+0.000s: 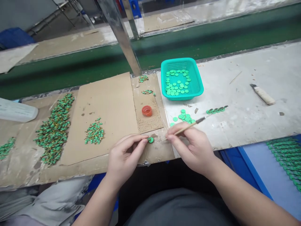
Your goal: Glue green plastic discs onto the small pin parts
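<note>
Between the thumb and forefinger of my left hand (125,157) I pinch a small green disc (150,140) with a darker piece on it, just above the table's front edge. My right hand (191,147) grips a thin wooden paintbrush (188,127), whose dark bristles point up and to the right, away from the disc. Loose green discs (185,116) lie on the table beyond my right hand. Farther right stands a short row of green discs with dark pieces on them (216,110). A small red-orange cup (147,110) sits on a cardboard strip beyond my left fingertips.
A turquoise basket (200,89) with green discs stands at the back. Heaps of small green-and-gold pieces (55,128) lie left, some on a cardboard sheet (108,103). A wrapped tool (262,94) lies right. A blue tray (249,172) with rows of green pieces sits below the table.
</note>
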Demonstrator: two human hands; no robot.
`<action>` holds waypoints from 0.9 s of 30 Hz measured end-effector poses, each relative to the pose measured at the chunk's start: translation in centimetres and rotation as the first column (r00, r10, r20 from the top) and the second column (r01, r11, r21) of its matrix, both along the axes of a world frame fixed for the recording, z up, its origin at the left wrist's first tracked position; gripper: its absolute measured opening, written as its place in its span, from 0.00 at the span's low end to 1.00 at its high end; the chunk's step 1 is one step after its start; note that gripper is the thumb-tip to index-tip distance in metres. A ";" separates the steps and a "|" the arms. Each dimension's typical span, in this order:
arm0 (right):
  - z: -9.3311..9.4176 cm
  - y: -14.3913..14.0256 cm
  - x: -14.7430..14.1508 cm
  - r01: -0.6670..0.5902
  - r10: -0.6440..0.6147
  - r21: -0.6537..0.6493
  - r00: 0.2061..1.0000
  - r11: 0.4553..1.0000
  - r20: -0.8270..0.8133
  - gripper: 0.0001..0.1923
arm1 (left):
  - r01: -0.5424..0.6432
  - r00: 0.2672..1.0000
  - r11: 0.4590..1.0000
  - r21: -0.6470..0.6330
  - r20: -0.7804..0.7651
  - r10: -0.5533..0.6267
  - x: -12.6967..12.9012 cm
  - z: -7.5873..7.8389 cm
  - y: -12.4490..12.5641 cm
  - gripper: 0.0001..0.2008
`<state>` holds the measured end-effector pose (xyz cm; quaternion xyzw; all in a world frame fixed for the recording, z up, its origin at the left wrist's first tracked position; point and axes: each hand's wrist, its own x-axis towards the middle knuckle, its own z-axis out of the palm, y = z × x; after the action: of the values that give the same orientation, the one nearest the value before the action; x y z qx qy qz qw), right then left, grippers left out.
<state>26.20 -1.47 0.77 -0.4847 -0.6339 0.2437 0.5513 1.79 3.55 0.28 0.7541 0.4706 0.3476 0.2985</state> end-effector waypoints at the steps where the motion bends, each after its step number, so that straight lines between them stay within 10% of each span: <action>1: -0.3 -0.6 -0.1 0.000 0.000 -0.015 1.000 1.000 -0.010 0.05 | -0.018 0.999 0.999 -0.045 0.041 0.019 0.0 0.2 0.0 0.09; 10: -2.4 -2.2 -0.4 0.047 -0.056 -0.118 0.996 0.992 -0.070 0.04 | 0.204 0.885 0.873 -0.443 0.464 0.028 -0.8 4.1 -0.6 0.23; 19: -2.8 -2.4 -0.8 -0.035 -0.004 -0.181 0.978 0.983 -0.209 0.08 | 0.340 0.829 0.810 -0.478 0.559 -0.019 -1.5 6.1 -1.8 0.22; 22: -2.4 -2.2 -0.8 -0.052 0.004 -0.179 0.966 0.983 -0.257 0.05 | 0.279 0.882 0.883 -0.377 0.465 -0.080 -1.4 5.5 -1.4 0.16; 27: -2.0 -1.3 -0.7 -0.084 0.062 -0.157 0.988 0.984 -0.140 0.08 | 0.158 0.986 0.977 0.140 0.025 -0.163 -0.8 2.0 -0.1 0.08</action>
<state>25.45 -2.77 -1.26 -0.4867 -0.5909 0.3466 0.5421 0.98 3.48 2.26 0.8020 0.3776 0.3675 0.2812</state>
